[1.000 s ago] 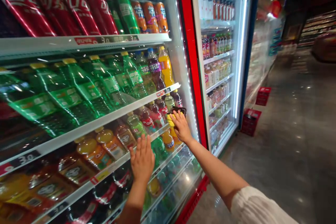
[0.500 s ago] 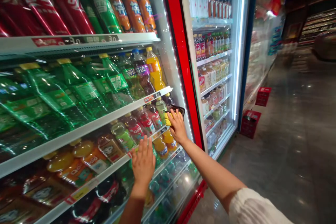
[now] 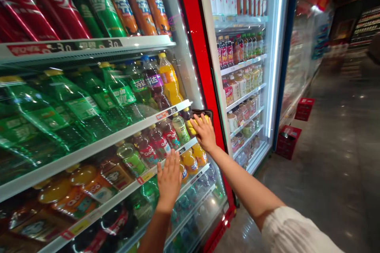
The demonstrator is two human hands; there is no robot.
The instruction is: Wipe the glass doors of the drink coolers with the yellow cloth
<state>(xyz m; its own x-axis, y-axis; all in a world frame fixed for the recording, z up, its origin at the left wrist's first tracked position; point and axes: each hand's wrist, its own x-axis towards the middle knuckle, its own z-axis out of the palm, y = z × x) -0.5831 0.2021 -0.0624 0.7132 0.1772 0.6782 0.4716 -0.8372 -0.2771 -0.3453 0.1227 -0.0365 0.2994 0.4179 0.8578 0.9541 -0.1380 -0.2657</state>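
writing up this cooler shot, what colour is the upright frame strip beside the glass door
Bright red frame strip, clearest in the head view.

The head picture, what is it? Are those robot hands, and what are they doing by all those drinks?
No robot here! These are a person's two bare hands. The camera sits on the person's head, looking forward and down, so you see about what they would see.

The right hand is spread over a yellow thing with a dark edge, up against the front of a drinks fridge. It may be a cloth or pad; I can't tell. The left hand holds nothing I can see; it is flat, on or close to the same front.

On the shelves are red cans, orange cans and green bottles.
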